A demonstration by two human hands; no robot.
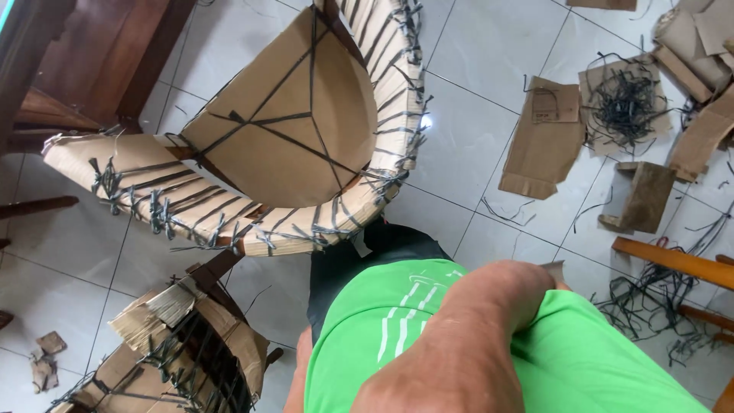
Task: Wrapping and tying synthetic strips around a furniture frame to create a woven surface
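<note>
My right hand [527, 294] rests against my green shirt [612, 359] at the bottom of the head view, with the forearm running up from the lower edge. Its fingers are hidden behind the wrist and the shirt fold. A small corner of a cardboard scrap [553, 268] pokes up just behind the hand; whether the hand holds it is unclear. My left hand is out of view; only a strip of skin [294, 378] shows beside the shirt. In front of me stands a curved chair [306, 130] wrapped in cardboard and bound with black straps.
A second cardboard-wrapped piece [183, 344] lies at the lower left. Cardboard sheets [539, 145], a tangle of black strap offcuts [627, 103] and a small cardboard box [638, 199] litter the white tiled floor [466, 53] at the right. Wooden furniture parts [673, 260] lie at the right edge, and dark wooden furniture [92, 53] stands at the top left.
</note>
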